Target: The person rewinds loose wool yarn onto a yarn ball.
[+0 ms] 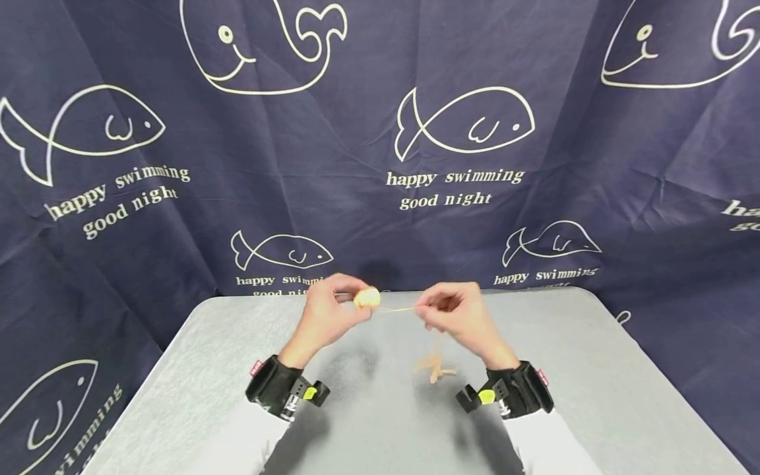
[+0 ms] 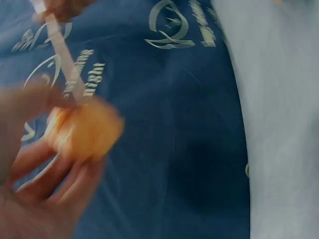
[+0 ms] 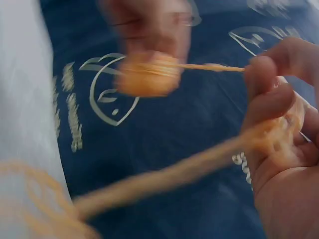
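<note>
My left hand [image 1: 332, 310] grips a small ball of pale orange yarn [image 1: 367, 299] above the far part of the grey table [image 1: 582, 369]. A taut strand [image 1: 396, 309] runs from the ball to my right hand [image 1: 452, 311], which pinches it. More yarn hangs down from the right hand to a loose heap [image 1: 435, 367] on the table. In the left wrist view the ball [image 2: 84, 130] sits blurred against my fingers [image 2: 55, 184]. The right wrist view shows the ball [image 3: 149, 73], the strand [image 3: 209, 66] and the right fingers [image 3: 269, 99] curled around the yarn.
A dark blue cloth [image 1: 380, 145] printed with white fish and lettering hangs behind and around the table. The table's far edge lies just beyond the hands. Black wrist straps [image 1: 285, 389] sit on both forearms.
</note>
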A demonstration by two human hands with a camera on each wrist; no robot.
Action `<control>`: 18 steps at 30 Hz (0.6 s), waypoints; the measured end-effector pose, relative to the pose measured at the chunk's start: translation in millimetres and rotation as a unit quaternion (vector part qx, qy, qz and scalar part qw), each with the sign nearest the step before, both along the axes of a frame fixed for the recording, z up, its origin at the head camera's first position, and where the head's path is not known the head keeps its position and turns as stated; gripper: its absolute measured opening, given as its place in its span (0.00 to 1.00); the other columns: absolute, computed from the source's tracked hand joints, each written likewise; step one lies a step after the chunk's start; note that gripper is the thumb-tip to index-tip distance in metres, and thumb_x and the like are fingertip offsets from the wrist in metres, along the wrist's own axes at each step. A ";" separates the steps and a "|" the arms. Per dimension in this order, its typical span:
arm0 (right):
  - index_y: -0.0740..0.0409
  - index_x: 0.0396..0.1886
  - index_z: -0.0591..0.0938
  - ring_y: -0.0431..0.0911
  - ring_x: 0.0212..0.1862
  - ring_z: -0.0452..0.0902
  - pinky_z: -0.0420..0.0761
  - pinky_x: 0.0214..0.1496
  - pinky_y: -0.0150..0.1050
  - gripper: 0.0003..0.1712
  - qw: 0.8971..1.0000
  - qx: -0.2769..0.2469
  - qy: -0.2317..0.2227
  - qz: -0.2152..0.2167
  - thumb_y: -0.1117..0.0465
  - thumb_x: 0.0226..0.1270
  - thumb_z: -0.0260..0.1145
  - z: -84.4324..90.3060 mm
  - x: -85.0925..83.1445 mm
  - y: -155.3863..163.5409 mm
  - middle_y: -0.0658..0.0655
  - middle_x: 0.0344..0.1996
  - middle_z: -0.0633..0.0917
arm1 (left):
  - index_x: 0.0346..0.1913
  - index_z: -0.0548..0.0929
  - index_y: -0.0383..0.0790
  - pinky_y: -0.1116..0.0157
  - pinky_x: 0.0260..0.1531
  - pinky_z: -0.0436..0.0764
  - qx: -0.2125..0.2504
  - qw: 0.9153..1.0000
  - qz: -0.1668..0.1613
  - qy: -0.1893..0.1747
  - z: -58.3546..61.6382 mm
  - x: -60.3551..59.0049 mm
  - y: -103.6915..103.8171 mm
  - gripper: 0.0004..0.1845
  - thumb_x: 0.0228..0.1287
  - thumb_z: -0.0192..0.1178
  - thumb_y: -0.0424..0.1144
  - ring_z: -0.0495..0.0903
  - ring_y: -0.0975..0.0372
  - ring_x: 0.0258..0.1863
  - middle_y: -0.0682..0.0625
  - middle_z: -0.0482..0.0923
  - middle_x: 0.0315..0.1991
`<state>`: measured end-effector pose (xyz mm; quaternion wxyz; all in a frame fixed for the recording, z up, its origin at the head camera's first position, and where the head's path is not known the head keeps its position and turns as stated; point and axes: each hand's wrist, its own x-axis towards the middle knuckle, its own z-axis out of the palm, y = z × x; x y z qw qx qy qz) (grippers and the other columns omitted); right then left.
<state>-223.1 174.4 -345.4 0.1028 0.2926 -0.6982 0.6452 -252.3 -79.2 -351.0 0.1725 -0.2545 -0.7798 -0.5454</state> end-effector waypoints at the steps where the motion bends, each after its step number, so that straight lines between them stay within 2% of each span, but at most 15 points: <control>1: 0.62 0.31 0.88 0.38 0.18 0.75 0.71 0.16 0.28 0.09 0.998 -0.051 -0.025 0.010 0.78 0.59 0.68 1.1 -2.2 3.3 0.50 0.18 0.83 | 0.37 0.89 0.34 0.66 0.39 0.88 -0.038 0.997 -0.049 -0.041 1.7 1.7 -5.2 0.14 0.42 0.72 0.22 0.87 0.57 0.34 0.47 0.86 0.34; 2: 0.60 0.31 0.88 0.38 0.19 0.75 0.71 0.17 0.27 0.11 0.994 -0.100 -0.051 0.017 0.79 0.60 0.67 2.0 -4.1 6.1 0.50 0.19 0.84 | 0.37 0.89 0.34 0.65 0.39 0.88 -0.073 0.989 -0.101 -0.080 3.4 3.2 -10.0 0.14 0.43 0.71 0.21 0.86 0.57 0.34 0.47 0.86 0.34; 3: 0.59 0.31 0.88 0.37 0.20 0.75 0.70 0.18 0.26 0.13 0.985 -0.151 -0.075 0.024 0.79 0.62 0.64 2.3 -6.2 8.2 0.50 0.20 0.84 | 0.37 0.89 0.34 0.64 0.39 0.88 -0.105 0.976 -0.150 -0.115 5.2 4.6 -14.4 0.14 0.44 0.71 0.22 0.86 0.58 0.34 0.48 0.86 0.34; 5: 0.57 0.30 0.87 0.37 0.22 0.75 0.69 0.20 0.23 0.16 0.961 -0.247 -0.122 0.036 0.80 0.64 0.60 2.2 -10.3 10.2 0.50 0.23 0.84 | 0.39 0.89 0.33 0.61 0.41 0.88 -0.146 0.944 -0.247 -0.159 8.2 6.8 -20.7 0.14 0.45 0.71 0.22 0.85 0.60 0.34 0.48 0.86 0.34; 6: 0.57 0.30 0.87 0.36 0.23 0.75 0.70 0.20 0.22 0.17 0.947 -0.284 -0.143 0.038 0.79 0.66 0.57 1.9 -11.9 10.2 0.51 0.24 0.84 | 0.40 0.88 0.32 0.59 0.44 0.88 -0.149 0.928 -0.294 -0.175 9.4 7.6 -22.5 0.14 0.46 0.71 0.21 0.85 0.60 0.36 0.48 0.86 0.35; 8: 0.58 0.30 0.86 0.36 0.24 0.75 0.70 0.21 0.20 0.17 0.924 -0.338 -0.174 0.028 0.78 0.68 0.56 0.2 -16.0 8.7 0.51 0.26 0.84 | 0.42 0.87 0.28 0.55 0.47 0.87 -0.125 0.901 -0.372 -0.185 10.9 9.3 -24.0 0.15 0.47 0.71 0.21 0.84 0.61 0.38 0.48 0.85 0.38; 10: 0.59 0.30 0.85 0.35 0.24 0.76 0.70 0.20 0.19 0.16 0.910 -0.365 -0.199 0.005 0.77 0.69 0.55 -3.8 -20.5 5.3 0.52 0.25 0.84 | 0.44 0.85 0.26 0.54 0.50 0.86 -0.066 0.883 -0.430 -0.177 12.4 11.3 -22.6 0.16 0.48 0.71 0.20 0.83 0.61 0.42 0.48 0.84 0.40; 11: 0.60 0.30 0.85 0.36 0.24 0.76 0.71 0.20 0.19 0.15 0.907 -0.366 -0.208 -0.009 0.77 0.69 0.56 -6.4 -22.6 2.9 0.52 0.25 0.83 | 0.44 0.84 0.25 0.54 0.50 0.86 -0.028 0.877 -0.450 -0.167 13.5 12.4 -20.7 0.17 0.48 0.71 0.19 0.82 0.61 0.43 0.48 0.84 0.41; 13: 0.61 0.31 0.85 0.36 0.25 0.76 0.73 0.22 0.20 0.13 0.912 -0.343 -0.221 -0.039 0.77 0.69 0.58 -12.8 -25.7 -2.8 0.53 0.25 0.84 | 0.45 0.84 0.27 0.58 0.50 0.86 0.063 0.870 -0.468 -0.141 16.7 15.4 -15.0 0.17 0.49 0.71 0.19 0.81 0.60 0.45 0.48 0.84 0.43; 14: 0.63 0.32 0.85 0.37 0.24 0.77 0.74 0.22 0.21 0.11 0.921 -0.314 -0.224 -0.054 0.77 0.68 0.59 -16.3 -26.4 -5.7 0.53 0.25 0.84 | 0.45 0.85 0.30 0.60 0.49 0.86 0.108 0.872 -0.462 -0.124 18.7 17.1 -11.2 0.17 0.49 0.71 0.20 0.81 0.60 0.45 0.49 0.84 0.44; 16: 0.66 0.33 0.86 0.39 0.24 0.78 0.75 0.23 0.24 0.08 0.947 -0.228 -0.214 -0.077 0.77 0.65 0.63 -22.8 -25.8 -11.6 0.54 0.24 0.84 | 0.45 0.87 0.35 0.66 0.46 0.85 0.205 0.880 -0.421 -0.080 23.0 20.1 -1.5 0.18 0.50 0.72 0.21 0.82 0.61 0.45 0.49 0.84 0.44; 18: 0.68 0.33 0.86 0.40 0.22 0.78 0.75 0.23 0.26 0.04 0.973 -0.113 -0.184 -0.086 0.76 0.63 0.67 -27.0 -22.0 -16.7 0.55 0.22 0.85 | 0.45 0.88 0.38 0.69 0.43 0.84 0.295 0.891 -0.344 -0.034 27.0 22.1 8.8 0.20 0.48 0.71 0.20 0.83 0.61 0.44 0.48 0.85 0.44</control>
